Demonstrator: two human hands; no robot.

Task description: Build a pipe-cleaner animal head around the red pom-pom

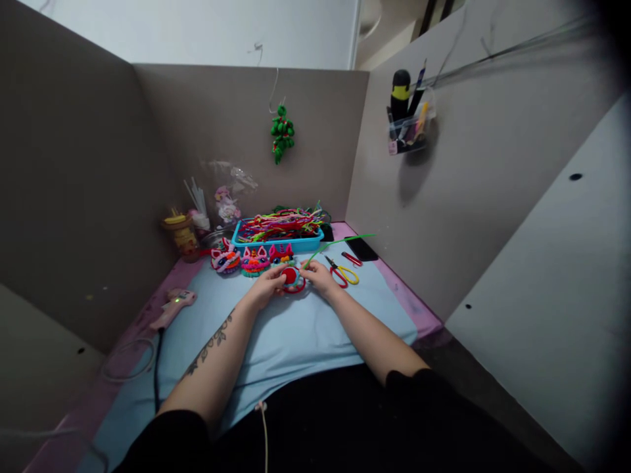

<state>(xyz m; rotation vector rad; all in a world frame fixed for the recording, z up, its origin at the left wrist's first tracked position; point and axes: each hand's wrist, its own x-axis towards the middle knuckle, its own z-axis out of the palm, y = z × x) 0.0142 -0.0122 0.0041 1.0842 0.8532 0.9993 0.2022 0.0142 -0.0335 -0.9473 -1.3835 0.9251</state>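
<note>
My left hand and my right hand meet over a small round red craft piece lying on the light blue mat. The fingers of my left hand curl around its left side. Pinched in my right hand is a long green pipe cleaner, which arcs up and to the right. Just behind the piece stand three finished fuzzy animal faces in a row.
A blue tray of coloured pipe cleaners sits at the back. Red and yellow scissors and a black phone lie to the right. A pink glue gun with its cord lies at left. Grey partition walls enclose the desk.
</note>
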